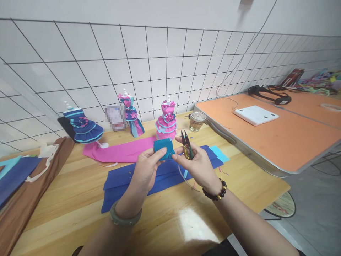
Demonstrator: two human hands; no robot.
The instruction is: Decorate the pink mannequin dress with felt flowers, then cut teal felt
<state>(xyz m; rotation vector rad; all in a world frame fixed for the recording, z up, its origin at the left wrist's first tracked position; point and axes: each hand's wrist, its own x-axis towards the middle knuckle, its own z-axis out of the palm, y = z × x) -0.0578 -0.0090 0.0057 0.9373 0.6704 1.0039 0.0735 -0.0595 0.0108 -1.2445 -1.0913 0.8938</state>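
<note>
A small teal cloth piece (163, 145) is pinched in my left hand (147, 167), between thumb and fingers. My right hand (197, 163) holds small thread snips (187, 145), blades pointing up and apart, while its thumb and a fingertip meet at the right corner of the teal piece. Below both hands, dark blue fabric (117, 185) lies across the wooden table. Behind it is a pink fabric strip (125, 151). Three miniature dress forms stand at the back: one in blue (86, 126), one in pink and blue (131, 115), one in pink (167, 122).
A lidded cup (197, 121) stands behind my right hand. Brown fabric (39, 192) covers the table's left side. On the orange table (298, 142) at right are a white flat box (256, 115) and a black strapped item (269, 94). Light blue fabric (220, 153) lies at the blue fabric's right end.
</note>
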